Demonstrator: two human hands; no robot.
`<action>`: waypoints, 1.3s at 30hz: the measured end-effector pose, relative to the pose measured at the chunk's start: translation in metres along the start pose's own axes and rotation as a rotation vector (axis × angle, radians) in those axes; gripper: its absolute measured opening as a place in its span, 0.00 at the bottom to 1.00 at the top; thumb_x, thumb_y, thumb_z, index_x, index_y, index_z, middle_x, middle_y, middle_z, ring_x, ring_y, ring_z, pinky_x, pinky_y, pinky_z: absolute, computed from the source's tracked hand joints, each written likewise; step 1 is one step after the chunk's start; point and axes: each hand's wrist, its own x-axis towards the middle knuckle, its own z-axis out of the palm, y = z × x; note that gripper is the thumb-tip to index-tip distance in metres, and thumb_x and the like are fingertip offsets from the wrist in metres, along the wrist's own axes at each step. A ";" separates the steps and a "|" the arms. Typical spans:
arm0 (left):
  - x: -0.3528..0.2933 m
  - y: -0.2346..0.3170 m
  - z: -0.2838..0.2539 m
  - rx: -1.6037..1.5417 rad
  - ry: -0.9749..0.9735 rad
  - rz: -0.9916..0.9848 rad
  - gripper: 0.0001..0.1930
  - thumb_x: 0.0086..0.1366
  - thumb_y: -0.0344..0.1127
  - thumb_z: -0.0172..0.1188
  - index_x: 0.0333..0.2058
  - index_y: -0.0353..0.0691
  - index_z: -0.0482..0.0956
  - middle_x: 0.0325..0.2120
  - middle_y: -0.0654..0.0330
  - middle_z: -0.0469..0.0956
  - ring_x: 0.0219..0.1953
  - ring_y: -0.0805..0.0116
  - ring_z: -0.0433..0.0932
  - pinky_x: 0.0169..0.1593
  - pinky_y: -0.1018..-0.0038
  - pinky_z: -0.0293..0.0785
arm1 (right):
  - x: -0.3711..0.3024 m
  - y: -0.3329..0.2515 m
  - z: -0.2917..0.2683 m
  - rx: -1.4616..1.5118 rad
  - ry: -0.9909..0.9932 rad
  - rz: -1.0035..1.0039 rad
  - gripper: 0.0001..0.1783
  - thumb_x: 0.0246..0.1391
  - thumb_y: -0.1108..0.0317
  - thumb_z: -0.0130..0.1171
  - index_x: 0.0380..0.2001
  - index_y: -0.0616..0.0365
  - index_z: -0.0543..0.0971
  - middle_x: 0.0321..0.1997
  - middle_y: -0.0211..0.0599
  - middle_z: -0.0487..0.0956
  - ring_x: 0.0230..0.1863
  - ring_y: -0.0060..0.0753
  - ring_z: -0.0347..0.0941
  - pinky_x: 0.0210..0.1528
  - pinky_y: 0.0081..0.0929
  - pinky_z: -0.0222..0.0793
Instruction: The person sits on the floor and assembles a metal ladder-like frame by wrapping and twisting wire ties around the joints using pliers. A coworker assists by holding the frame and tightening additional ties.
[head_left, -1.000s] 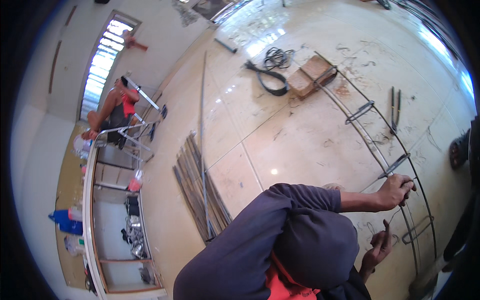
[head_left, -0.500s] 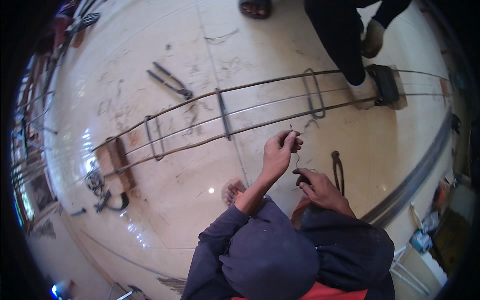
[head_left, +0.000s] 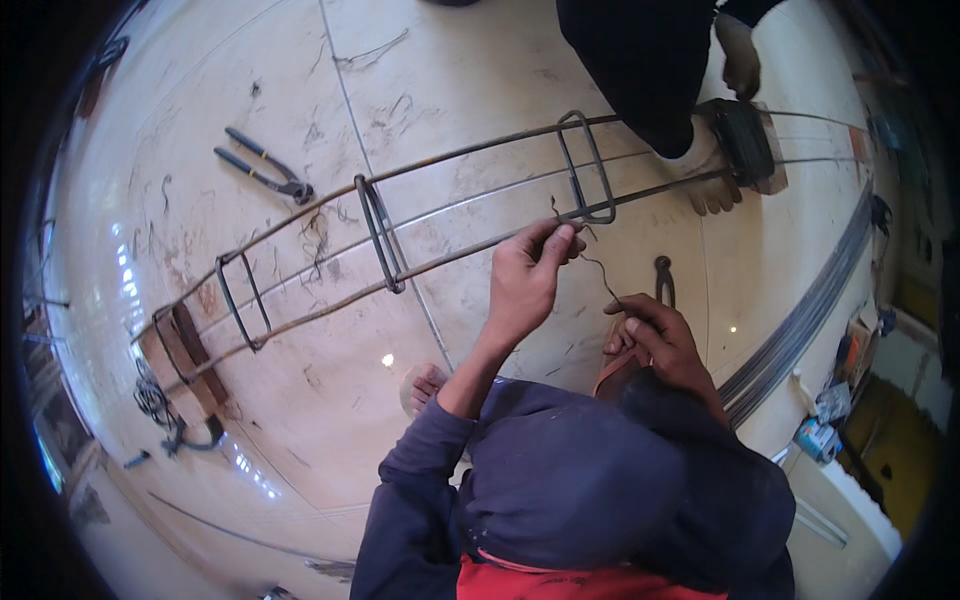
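Observation:
My left hand point(head_left: 528, 272) pinches a thin, bent tie wire point(head_left: 603, 274) between thumb and fingers, right beside the near long bar. Lower and to the right, my right hand point(head_left: 662, 342) has its fingers closed on the wire's other end. The wire's tip rises above my left fingertips, close to a rectangular steel stirrup point(head_left: 603, 178). This stirrup stands around the long steel bars point(head_left: 460, 252) of a rebar frame. Two more stirrups, a middle one point(head_left: 378, 232) and a left one point(head_left: 234, 305), sit further along the bars.
Blocks support the frame at left point(head_left: 180, 372) and right point(head_left: 771, 150). Pincers point(head_left: 293, 188) lie beyond the bars; another pair point(head_left: 665, 280) lies by my right hand. A co-worker's dark-clothed leg point(head_left: 640, 80) and foot are at the right end. Bundled rods point(head_left: 800, 322) lie at right.
My left hand has come up to the near bar by the right stirrup, the wire still in its fingers. My right hand follows with the other end. The whole view has shifted.

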 end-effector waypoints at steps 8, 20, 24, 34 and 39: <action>-0.005 0.011 0.006 0.408 0.208 0.201 0.11 0.66 0.34 0.56 0.39 0.31 0.79 0.29 0.54 0.80 0.31 0.61 0.79 0.38 0.71 0.74 | 0.033 0.022 -0.006 -0.167 -0.129 -0.159 0.14 0.62 0.71 0.47 0.47 0.62 0.76 0.24 0.31 0.75 0.26 0.20 0.69 0.31 0.21 0.67; 0.033 0.001 0.027 1.349 -0.046 0.331 0.19 0.63 0.50 0.59 0.42 0.40 0.77 0.33 0.53 0.80 0.38 0.53 0.79 0.40 0.63 0.72 | 0.022 0.015 -0.059 -0.250 0.245 -0.343 0.14 0.59 0.72 0.49 0.45 0.60 0.79 0.23 0.34 0.76 0.24 0.20 0.69 0.28 0.21 0.65; 0.042 0.016 0.046 1.359 -0.084 0.303 0.22 0.59 0.56 0.61 0.39 0.42 0.79 0.24 0.60 0.81 0.29 0.59 0.82 0.30 0.65 0.73 | 0.004 0.039 -0.074 -0.200 0.283 -0.260 0.14 0.59 0.73 0.49 0.45 0.61 0.79 0.23 0.35 0.76 0.23 0.22 0.70 0.27 0.23 0.66; 0.032 0.052 0.050 1.359 0.082 0.513 0.22 0.59 0.59 0.60 0.28 0.43 0.81 0.20 0.61 0.79 0.23 0.60 0.80 0.24 0.68 0.70 | 0.000 0.046 -0.062 -0.276 0.245 -0.373 0.12 0.58 0.74 0.50 0.43 0.62 0.79 0.24 0.39 0.79 0.26 0.25 0.75 0.30 0.25 0.70; 0.021 0.077 0.058 1.386 0.081 0.458 0.22 0.59 0.58 0.61 0.28 0.42 0.82 0.20 0.58 0.80 0.22 0.58 0.80 0.22 0.67 0.71 | 0.005 0.054 -0.061 -0.278 0.250 -0.518 0.11 0.56 0.74 0.52 0.41 0.62 0.80 0.29 0.41 0.80 0.27 0.29 0.77 0.32 0.26 0.72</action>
